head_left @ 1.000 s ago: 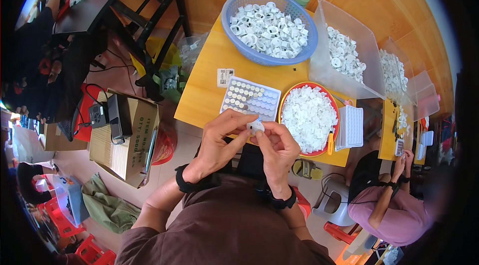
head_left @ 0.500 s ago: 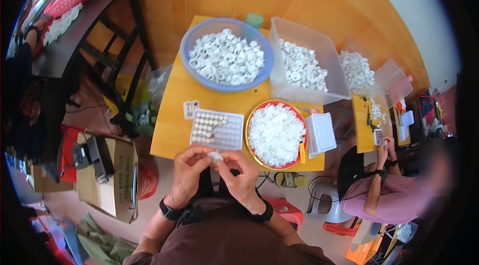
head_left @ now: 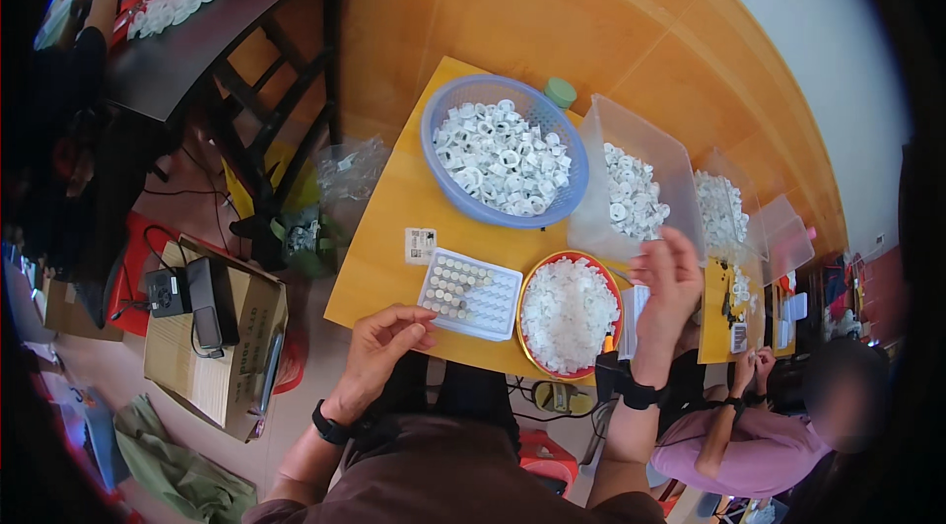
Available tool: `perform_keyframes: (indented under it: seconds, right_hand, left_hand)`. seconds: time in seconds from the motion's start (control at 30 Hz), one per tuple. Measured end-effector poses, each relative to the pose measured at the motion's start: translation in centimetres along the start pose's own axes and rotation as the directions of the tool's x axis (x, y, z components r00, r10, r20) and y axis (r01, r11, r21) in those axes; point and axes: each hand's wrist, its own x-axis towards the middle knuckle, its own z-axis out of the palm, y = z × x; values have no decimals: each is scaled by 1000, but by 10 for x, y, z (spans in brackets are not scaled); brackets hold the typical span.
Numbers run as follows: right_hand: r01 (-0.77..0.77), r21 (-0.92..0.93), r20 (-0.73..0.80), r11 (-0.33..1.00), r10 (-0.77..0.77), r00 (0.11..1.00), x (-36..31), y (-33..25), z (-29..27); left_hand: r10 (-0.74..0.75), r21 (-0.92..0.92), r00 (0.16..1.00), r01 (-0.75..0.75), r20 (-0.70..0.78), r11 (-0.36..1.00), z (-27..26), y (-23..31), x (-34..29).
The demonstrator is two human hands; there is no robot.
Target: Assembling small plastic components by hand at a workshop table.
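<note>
The left hand (head_left: 387,342) is at the near left corner of the white pocketed tray (head_left: 500,321), its thumb and fingertips drawn close together; I cannot tell whether anything small is pinched between them. The right hand (head_left: 670,282) is raised at the near side of the translucent plastic bin (head_left: 680,169), fingers loosely spread and slightly bent. The tray lies between the 2 hands, nearer the left, with silvery round discs (head_left: 453,292) in rows across its left part. Right of it, a red-and-yellow round basin (head_left: 568,256) is heaped with small white plastic pieces (head_left: 567,317). Beyond these, a blue colander (head_left: 434,174) is filled with white round and square parts (head_left: 503,154), and the translucent bin to its right holds similar white parts (head_left: 631,189). A printed card (head_left: 420,245) lies on the yellow wooden table (head_left: 379,273), just beyond the tray's far left corner. A green-lidded container (head_left: 559,92) stands behind the colander.
</note>
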Motion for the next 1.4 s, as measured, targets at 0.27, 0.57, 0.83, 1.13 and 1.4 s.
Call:
perform_keyframes:
  seconds: [0.27, 0.57, 0.83, 1.13, 1.4]
  right_hand:
    - [368, -399, 496, 840, -140, 857, 42, 70, 91]
    - [437, -690, 546, 577, 18, 837, 76, 122, 137]
    - [432, -724, 537, 538, 47, 842, 89, 131, 136]
    - [-344, 97, 646, 934, 204, 736, 37, 54, 104]
    - [-485, 304, 760, 820, 98, 642, -75, 40, 84]
  left_hand:
    - [47, 26, 999, -47, -6, 999, -2, 5, -8]
    - [1, 73, 1000, -3, 17, 997, 2, 7, -15]
    - [5, 86, 999, -8, 38, 996, 7, 6, -19]
    - [6, 35, 998, -3, -67, 999, 6, 3, -19]
    - [-44, -130, 999, 39, -32, 991, 45, 32, 6]
